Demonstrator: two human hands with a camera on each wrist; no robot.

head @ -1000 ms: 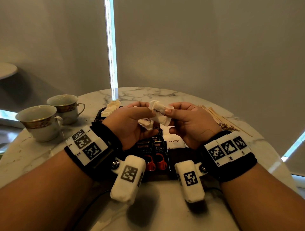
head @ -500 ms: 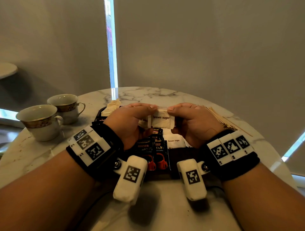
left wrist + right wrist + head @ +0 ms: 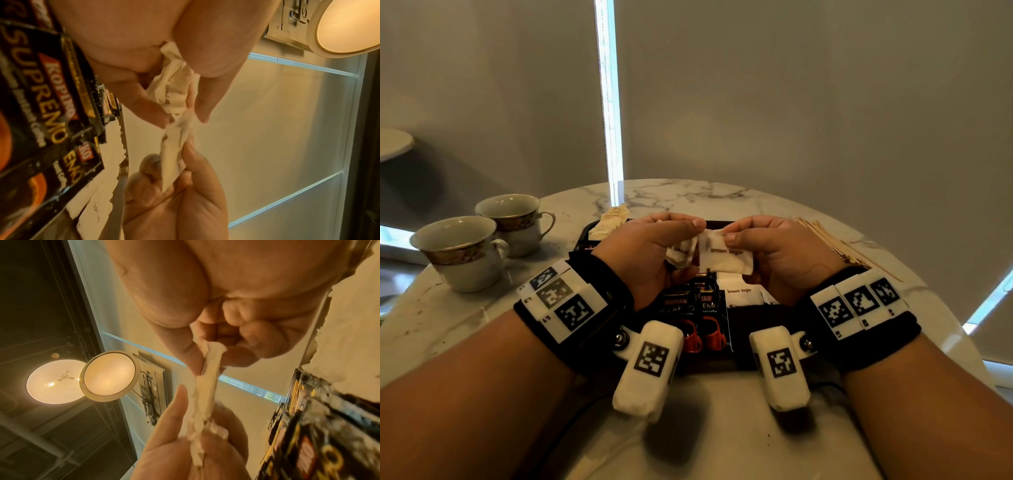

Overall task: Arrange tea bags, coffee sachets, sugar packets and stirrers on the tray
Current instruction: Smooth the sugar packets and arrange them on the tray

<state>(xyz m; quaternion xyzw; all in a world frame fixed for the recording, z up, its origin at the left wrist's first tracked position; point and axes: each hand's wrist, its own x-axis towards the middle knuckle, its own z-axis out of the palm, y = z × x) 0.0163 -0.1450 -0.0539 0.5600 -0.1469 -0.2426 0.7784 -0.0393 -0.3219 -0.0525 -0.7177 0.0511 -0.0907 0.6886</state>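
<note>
I hold two sugar packets above the tray, one in each hand. My left hand pinches a crumpled packet between thumb and fingers; my right hand pinches the flatter packet at its top edge, so it hangs with its long side running across the tray, print facing me. The two packets touch where my fingertips meet, directly over the coffee sachets and just above the sugar packet already lying on the tray beside them. That spot sits right under my right hand, so I judge the right is the nearer one to lay its packet down flat, long axis matching the one below. The stirrers lie off the tray to its right, the cups to its left. Half a second ago both hands held a single flat packet level between them; now they have drawn apart a little and two packets show, the left one bunched.
</note>
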